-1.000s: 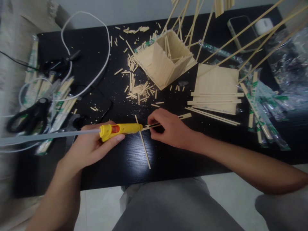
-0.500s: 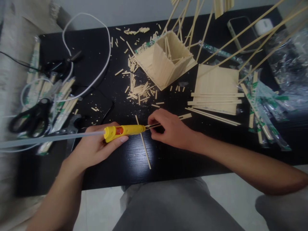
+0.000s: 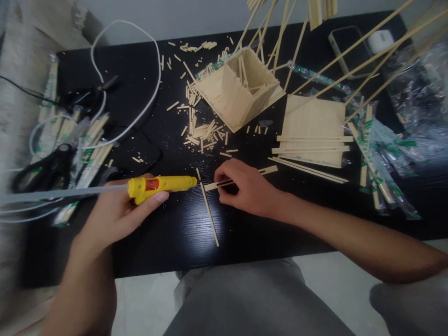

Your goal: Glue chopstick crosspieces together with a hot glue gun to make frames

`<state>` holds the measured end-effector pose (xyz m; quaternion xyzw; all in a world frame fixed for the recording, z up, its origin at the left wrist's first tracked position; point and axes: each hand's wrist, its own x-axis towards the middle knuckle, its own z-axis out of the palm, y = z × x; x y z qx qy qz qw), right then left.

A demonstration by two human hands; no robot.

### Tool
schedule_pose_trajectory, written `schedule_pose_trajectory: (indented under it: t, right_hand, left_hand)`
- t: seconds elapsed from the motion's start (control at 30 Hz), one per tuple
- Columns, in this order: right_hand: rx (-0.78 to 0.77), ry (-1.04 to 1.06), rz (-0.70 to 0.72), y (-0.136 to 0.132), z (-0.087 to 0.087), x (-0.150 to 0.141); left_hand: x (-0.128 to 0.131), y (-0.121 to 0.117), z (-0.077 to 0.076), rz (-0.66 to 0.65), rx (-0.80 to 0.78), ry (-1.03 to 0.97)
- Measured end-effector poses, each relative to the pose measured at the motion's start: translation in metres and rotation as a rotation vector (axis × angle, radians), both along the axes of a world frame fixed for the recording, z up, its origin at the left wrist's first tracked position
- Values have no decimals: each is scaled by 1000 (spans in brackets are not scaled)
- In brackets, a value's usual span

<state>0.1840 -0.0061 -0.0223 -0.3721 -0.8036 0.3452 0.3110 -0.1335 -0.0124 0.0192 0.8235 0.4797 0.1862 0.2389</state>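
Note:
My left hand is closed around a yellow hot glue gun, its nozzle pointing right and a long glue stick trailing out of its back. Between the fingers of my right hand are thin wooden chopsticks, a joined pair split along part of its length. Their left end comes close to a single wooden stick lying on the black table; whether they touch I cannot tell. The nozzle stands just left of that stick, apart from the chopsticks.
A box built of sticks stands at the back, among cut stick pieces. To its right lies a flat stick panel with loose sticks on it. Scissors and wrapped chopsticks are on the left; a phone is back right.
My left hand has drawn the glue gun back to the left, away from the chopstick ends. My right hand has stayed almost where it was with the chopsticks.

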Motion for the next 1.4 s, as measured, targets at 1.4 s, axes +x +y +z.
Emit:
schedule_pose_trajectory:
  t: [1.4]
  right_hand:
    - [106, -16, 23, 1, -1, -1]
  left_hand:
    - [65, -4, 0, -319, 314, 256]
